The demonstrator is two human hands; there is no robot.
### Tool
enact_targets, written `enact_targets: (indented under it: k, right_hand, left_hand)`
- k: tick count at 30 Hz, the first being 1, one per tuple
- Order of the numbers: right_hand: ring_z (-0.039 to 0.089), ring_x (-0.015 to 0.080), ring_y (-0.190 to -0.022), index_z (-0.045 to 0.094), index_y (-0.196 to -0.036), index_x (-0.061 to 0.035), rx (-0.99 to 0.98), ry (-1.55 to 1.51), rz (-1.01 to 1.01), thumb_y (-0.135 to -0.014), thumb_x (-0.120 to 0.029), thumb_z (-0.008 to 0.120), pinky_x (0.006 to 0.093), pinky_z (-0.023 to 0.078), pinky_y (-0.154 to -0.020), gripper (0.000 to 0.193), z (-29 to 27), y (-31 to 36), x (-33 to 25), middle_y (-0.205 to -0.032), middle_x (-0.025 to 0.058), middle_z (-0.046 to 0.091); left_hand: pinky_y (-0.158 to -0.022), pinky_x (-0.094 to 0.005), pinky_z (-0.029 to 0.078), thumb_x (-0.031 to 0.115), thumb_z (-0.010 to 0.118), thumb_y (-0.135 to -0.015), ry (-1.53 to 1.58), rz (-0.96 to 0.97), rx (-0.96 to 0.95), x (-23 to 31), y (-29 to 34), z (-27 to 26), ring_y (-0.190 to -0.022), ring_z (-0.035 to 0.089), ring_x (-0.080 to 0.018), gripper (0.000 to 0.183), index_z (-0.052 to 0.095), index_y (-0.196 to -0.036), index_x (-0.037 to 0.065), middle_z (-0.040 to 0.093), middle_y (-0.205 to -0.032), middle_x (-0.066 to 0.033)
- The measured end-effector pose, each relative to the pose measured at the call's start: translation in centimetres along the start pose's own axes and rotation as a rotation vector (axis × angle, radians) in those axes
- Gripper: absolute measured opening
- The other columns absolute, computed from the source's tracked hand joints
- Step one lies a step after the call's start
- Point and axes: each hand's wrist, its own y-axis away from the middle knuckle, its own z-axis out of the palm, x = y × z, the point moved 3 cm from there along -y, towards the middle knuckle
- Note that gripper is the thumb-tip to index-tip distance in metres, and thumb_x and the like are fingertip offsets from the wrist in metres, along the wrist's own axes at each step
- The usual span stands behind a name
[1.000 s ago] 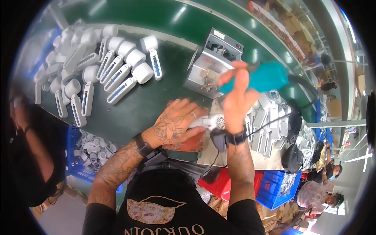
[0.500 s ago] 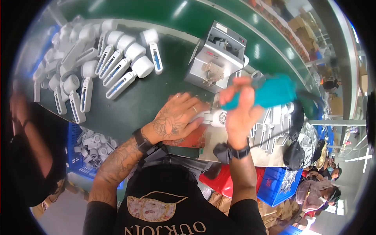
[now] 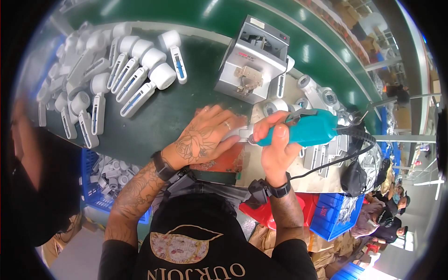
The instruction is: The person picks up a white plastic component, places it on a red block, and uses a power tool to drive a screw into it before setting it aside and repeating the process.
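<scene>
While the right hand grips a teal power tool, two blue containers hold loose parts by the bench

Below the bench edge, to the person's left, a blue basket with openwork sides carries a jumbled heap of small white parts. On the other side of the person's body, a solid-walled blue bin contains thin, silvery-white pieces; they are too small to make out. Next to that bin, on the side toward the person, is a red plastic object, its shape partly hidden.

On the bench, a white plastic piece lies over the far right part of a worn reddish pad. The left hand grasps it, fingers bent over and thumb along the near side. The right fingers are wrapped around the front of the teal power tool, whose nose is at the piece's right end; whether they touch cannot be told. Beyond the hands stands a grey metal machine, and white long-handled units lie in rows farther left.
</scene>
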Motion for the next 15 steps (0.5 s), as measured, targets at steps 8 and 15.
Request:
enact_targets:
  k: [8,15]
  right_hand:
    - [0.052,0.0188,-0.062,0.048,-0.097,-0.0016,-0.020,-0.030,-0.029,-0.100,-0.032,0.060,0.0337,0.046,-0.060,0.033,0.7,-0.6,0.5,-0.070,0.0088,0.053]
    - [0.052,0.0184,-0.064,0.054,-0.110,-0.0019,0.084,0.125,0.115,-0.099,-0.038,0.056,0.0329,0.044,-0.060,0.038,-1.9,1.2,2.5,-0.071,0.0056,0.053]
  left_hand:
    - [-0.090,-0.0445,0.044,0.020,0.068,-0.086,-0.039,0.021,-0.038,0.0,-0.7,-0.7,-0.104,0.056,-0.0310,0.043,0.059,-0.127,0.010,0.060,-0.117,-0.0079]
    - [-0.085,-0.0462,0.051,0.022,0.076,-0.078,-0.051,0.302,0.114,0.2,0.4,-1.1,-0.103,0.063,-0.0324,0.037,0.066,-0.111,0.010,0.064,-0.119,-0.0107]
